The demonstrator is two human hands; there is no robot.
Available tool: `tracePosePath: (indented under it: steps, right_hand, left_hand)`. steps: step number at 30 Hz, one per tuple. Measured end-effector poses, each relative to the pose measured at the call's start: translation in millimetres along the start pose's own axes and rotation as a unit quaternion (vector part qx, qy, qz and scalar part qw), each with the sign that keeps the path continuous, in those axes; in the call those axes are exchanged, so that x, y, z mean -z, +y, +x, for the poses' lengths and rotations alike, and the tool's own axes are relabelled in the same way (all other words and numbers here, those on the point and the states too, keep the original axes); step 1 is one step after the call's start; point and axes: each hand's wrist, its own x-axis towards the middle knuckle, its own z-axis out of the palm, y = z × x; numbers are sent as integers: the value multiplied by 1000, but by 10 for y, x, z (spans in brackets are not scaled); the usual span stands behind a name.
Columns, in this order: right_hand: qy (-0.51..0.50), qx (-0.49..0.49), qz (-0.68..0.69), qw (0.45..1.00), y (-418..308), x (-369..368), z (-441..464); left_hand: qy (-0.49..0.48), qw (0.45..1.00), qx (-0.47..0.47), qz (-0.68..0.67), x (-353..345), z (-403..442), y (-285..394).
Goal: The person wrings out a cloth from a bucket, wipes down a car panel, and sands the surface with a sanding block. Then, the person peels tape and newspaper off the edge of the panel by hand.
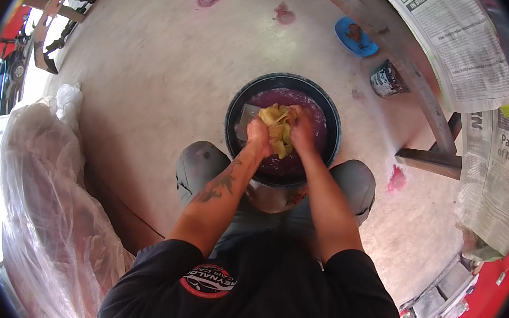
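A round black basin [234, 100] holding purplish liquid stands on the floor between my knees. Over the liquid is a crumpled yellow-green cloth [278, 129], gathered between both hands. My left hand [258, 137] is closed on the cloth's left side. On its right side my right hand [301, 128] grips it too, slightly blurred. A grey flat piece [245, 122] shows at the basin's left inner side, partly behind the left hand.
A blue dish [364, 45] and a small labelled tub [387, 80] stand on the floor near a wooden stand [430, 159]. Newspaper [476, 51] covers something at right. Clear plastic sheeting [51, 202] lies at left. Pink stains [397, 179] mark the floor.
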Motion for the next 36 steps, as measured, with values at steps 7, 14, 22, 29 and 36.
tracePosePath:
  steps: [7, 14, 22, 29, 36]
  right_hand:
    - [-30, -428, 26, 903, 1146, -494, -136]
    - [-95, -261, 334, 901, -807, 97, -412]
    - [-257, -88, 27, 962, -780, 417, -417]
    - [-447, -116, -399, 792, 257, 192, -410]
    - [-264, 22, -246, 932, -1240, 690, -154]
  left_hand:
    - [-103, 993, 35, -36, 66, -192, 141]
    - [-219, 961, 164, 46, 125, 220, 39]
    - [-92, 733, -292, 607, 65, 435, 69]
    - [-91, 930, -182, 306, 256, 313, 111]
    - [-126, 456, -377, 796, 333, -247, 426]
